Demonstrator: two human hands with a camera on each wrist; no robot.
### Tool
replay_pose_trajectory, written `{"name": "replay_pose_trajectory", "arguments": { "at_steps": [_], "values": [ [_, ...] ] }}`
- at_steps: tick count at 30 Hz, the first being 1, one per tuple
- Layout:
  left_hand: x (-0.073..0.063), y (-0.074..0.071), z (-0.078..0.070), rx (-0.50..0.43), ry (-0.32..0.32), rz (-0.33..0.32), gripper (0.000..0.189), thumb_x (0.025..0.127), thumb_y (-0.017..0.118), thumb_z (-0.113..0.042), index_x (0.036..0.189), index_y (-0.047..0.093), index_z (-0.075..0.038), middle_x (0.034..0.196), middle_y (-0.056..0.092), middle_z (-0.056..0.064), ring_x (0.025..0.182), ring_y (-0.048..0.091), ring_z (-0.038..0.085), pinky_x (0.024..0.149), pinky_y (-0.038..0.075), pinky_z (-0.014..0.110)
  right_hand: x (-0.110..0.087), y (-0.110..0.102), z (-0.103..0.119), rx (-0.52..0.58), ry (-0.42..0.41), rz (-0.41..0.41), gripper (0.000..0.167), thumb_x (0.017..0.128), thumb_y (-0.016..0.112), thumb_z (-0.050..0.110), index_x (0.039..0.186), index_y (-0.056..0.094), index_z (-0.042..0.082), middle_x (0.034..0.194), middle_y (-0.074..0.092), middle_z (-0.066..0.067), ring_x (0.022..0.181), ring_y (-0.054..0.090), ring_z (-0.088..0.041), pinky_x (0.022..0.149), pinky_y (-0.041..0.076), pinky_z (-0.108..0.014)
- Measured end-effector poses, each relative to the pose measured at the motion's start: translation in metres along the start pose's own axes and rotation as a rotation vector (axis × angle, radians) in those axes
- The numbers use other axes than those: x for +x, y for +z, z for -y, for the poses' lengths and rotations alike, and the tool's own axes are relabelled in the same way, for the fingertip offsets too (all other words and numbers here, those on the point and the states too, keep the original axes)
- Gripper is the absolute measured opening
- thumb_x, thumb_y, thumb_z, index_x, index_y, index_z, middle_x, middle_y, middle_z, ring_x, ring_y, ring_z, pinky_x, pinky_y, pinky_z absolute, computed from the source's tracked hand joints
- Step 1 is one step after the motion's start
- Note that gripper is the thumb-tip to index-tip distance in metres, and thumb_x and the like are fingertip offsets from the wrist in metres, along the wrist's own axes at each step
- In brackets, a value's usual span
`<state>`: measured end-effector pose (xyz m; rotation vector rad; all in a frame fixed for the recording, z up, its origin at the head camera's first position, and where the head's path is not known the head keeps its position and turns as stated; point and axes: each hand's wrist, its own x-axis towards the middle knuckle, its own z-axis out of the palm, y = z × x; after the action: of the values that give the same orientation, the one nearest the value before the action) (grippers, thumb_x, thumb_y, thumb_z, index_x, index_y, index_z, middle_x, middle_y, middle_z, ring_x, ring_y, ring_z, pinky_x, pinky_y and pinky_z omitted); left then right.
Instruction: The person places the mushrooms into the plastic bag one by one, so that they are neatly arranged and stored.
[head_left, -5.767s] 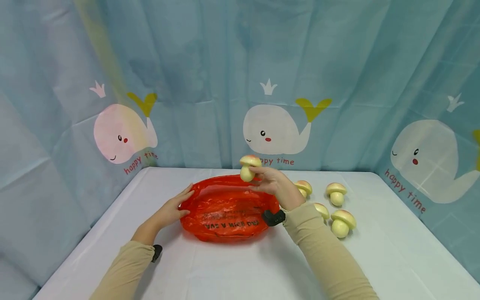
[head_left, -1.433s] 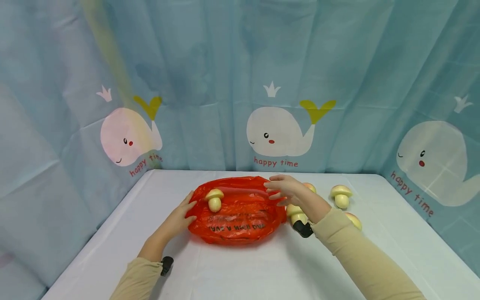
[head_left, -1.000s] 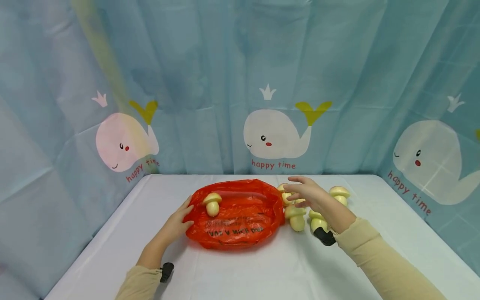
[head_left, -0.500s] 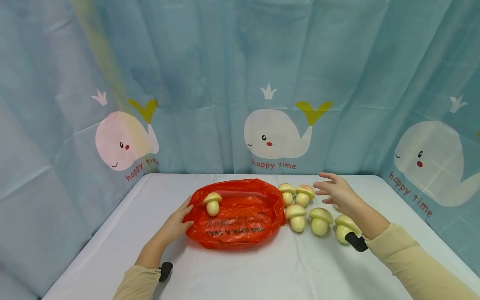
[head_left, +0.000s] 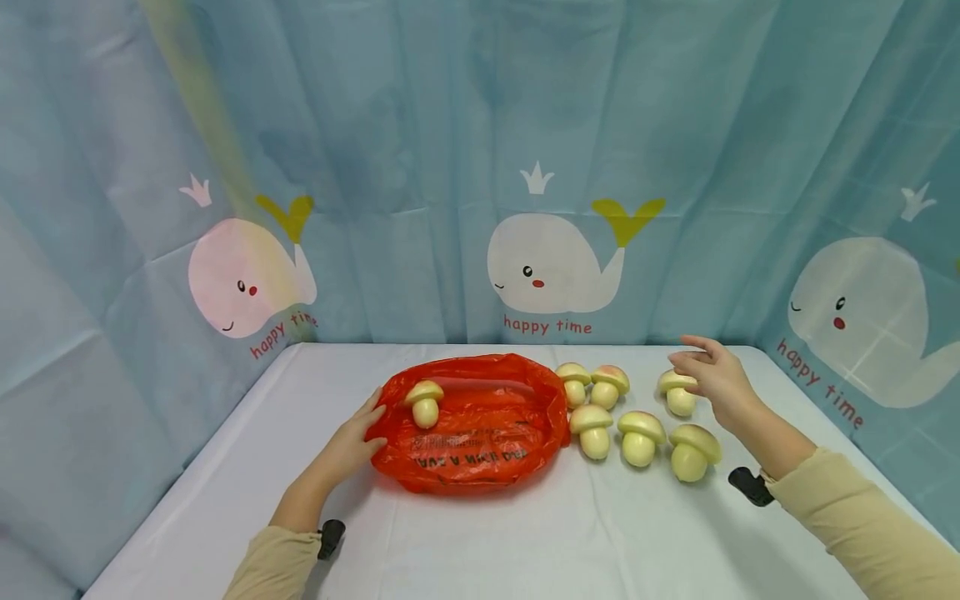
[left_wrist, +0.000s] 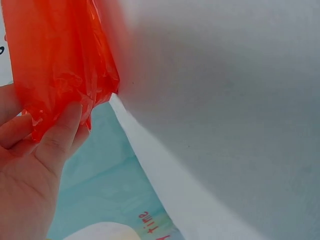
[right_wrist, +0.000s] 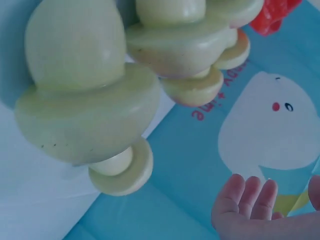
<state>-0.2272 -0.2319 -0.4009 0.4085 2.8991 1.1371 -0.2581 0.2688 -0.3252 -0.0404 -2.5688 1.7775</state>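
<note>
On the table lies a red plastic bag (head_left: 472, 467) with its mouth spread wide. One pale yellow toy mushroom (head_left: 426, 407) sits inside, at the bag's left part. My left hand (head_left: 348, 442) holds the bag's left edge; in the left wrist view the thumb lies on one side of the plastic and fingers on the other. My right hand (head_left: 716, 387) hovers at the right with nothing in it, fingers loosely bent. Nearest to it are a mushroom (head_left: 681, 402) at the back, partly hidden by its fingers, and a mushroom (head_left: 692, 454) in front.
Several more mushrooms (head_left: 639, 437) stand in a loose group between the bag and my right hand. The white tabletop (head_left: 480, 550) ends at a blue curtain (head_left: 420, 275) with whale prints, behind and at both sides.
Earlier my right hand held a mushroom over the bag; one now rests inside. The empty right hand has since moved right, past the mushroom group. My left hand stays at the bag's edge.
</note>
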Motion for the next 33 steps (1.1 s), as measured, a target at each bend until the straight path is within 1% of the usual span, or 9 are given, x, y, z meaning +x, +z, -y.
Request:
{"name": "replay_pose_trajectory", "arguments": {
  "at_steps": [4, 7, 11, 15, 18, 21, 26, 30, 33],
  "values": [
    [0.000, 0.000, 0.001, 0.007, 0.014, -0.008, 0.055, 0.090, 0.057, 0.009, 0.138, 0.033, 0.022, 0.156, 0.014, 0.028, 0.141, 0.016, 0.048, 0.110, 0.023, 0.057, 0.001, -0.005, -0.005, -0.022, -0.015, -0.006, 0.070, 0.102, 0.047, 0.033, 0.154, 0.013, -0.001, 0.145, 0.033, -0.030, 0.130, 0.037, -0.042, 0.102, 0.037, -0.058],
    [0.000, 0.001, 0.001, 0.004, 0.013, -0.013, 0.055, 0.089, 0.056, 0.010, 0.137, 0.033, 0.022, 0.156, 0.014, 0.029, 0.141, 0.016, 0.048, 0.110, 0.022, 0.057, 0.001, -0.008, -0.009, -0.068, -0.015, -0.007, 0.073, 0.102, 0.048, 0.035, 0.154, 0.013, -0.001, 0.146, 0.032, -0.031, 0.128, 0.037, -0.042, 0.100, 0.037, -0.057],
    [0.000, 0.002, 0.002, -0.004, 0.001, -0.006, 0.055, 0.090, 0.056, 0.009, 0.138, 0.032, 0.021, 0.157, 0.012, 0.028, 0.141, 0.014, 0.048, 0.111, 0.021, 0.057, 0.000, -0.014, -0.017, -0.131, -0.006, -0.003, 0.075, 0.101, 0.049, 0.036, 0.153, 0.011, -0.002, 0.147, 0.028, -0.033, 0.130, 0.034, -0.047, 0.099, 0.037, -0.059],
    [0.000, 0.002, 0.002, -0.010, -0.003, -0.002, 0.056, 0.090, 0.055, 0.009, 0.139, 0.031, 0.021, 0.157, 0.012, 0.027, 0.142, 0.013, 0.047, 0.111, 0.021, 0.057, -0.003, -0.020, -0.027, -0.151, -0.004, 0.013, 0.076, 0.101, 0.050, 0.035, 0.153, 0.010, -0.003, 0.148, 0.025, -0.036, 0.132, 0.029, -0.051, 0.099, 0.036, -0.063],
    [-0.001, 0.002, 0.002, -0.005, 0.012, -0.013, 0.055, 0.090, 0.056, 0.009, 0.138, 0.032, 0.021, 0.156, 0.013, 0.028, 0.141, 0.014, 0.047, 0.111, 0.021, 0.057, -0.003, -0.025, -0.035, -0.152, 0.003, 0.037, 0.078, 0.101, 0.049, 0.038, 0.154, 0.009, -0.001, 0.148, 0.023, -0.036, 0.134, 0.027, -0.052, 0.099, 0.036, -0.065],
    [-0.001, 0.002, 0.000, -0.008, 0.021, -0.015, 0.055, 0.090, 0.057, 0.009, 0.138, 0.033, 0.022, 0.156, 0.014, 0.028, 0.141, 0.015, 0.047, 0.111, 0.022, 0.057, -0.003, -0.032, -0.042, -0.155, 0.027, 0.080, 0.080, 0.101, 0.048, 0.043, 0.154, 0.006, -0.001, 0.150, 0.021, -0.036, 0.134, 0.026, -0.053, 0.098, 0.036, -0.066],
    [0.000, 0.002, 0.000, -0.011, 0.024, -0.006, 0.055, 0.090, 0.057, 0.009, 0.138, 0.033, 0.021, 0.156, 0.014, 0.028, 0.141, 0.015, 0.047, 0.110, 0.023, 0.056, -0.005, -0.045, -0.058, -0.175, 0.058, 0.209, 0.077, 0.103, 0.043, 0.041, 0.153, 0.004, -0.003, 0.150, 0.018, -0.038, 0.133, 0.027, -0.055, 0.092, 0.041, -0.066],
    [0.001, 0.003, 0.003, 0.001, 0.034, -0.018, 0.054, 0.089, 0.057, 0.011, 0.137, 0.034, 0.022, 0.156, 0.015, 0.029, 0.141, 0.016, 0.048, 0.110, 0.023, 0.057, -0.005, -0.051, -0.069, -0.189, 0.037, 0.315, 0.075, 0.103, 0.045, 0.034, 0.153, 0.003, -0.002, 0.149, 0.017, -0.039, 0.133, 0.026, -0.056, 0.088, 0.046, -0.062],
    [0.001, 0.003, 0.005, 0.003, 0.030, -0.018, 0.055, 0.089, 0.057, 0.011, 0.137, 0.034, 0.022, 0.155, 0.014, 0.030, 0.141, 0.016, 0.048, 0.110, 0.023, 0.057, -0.004, -0.054, -0.075, -0.199, 0.014, 0.389, 0.076, 0.103, 0.047, 0.030, 0.154, 0.000, -0.001, 0.151, 0.016, -0.038, 0.134, 0.022, -0.057, 0.086, 0.046, -0.061]
  ]
}}
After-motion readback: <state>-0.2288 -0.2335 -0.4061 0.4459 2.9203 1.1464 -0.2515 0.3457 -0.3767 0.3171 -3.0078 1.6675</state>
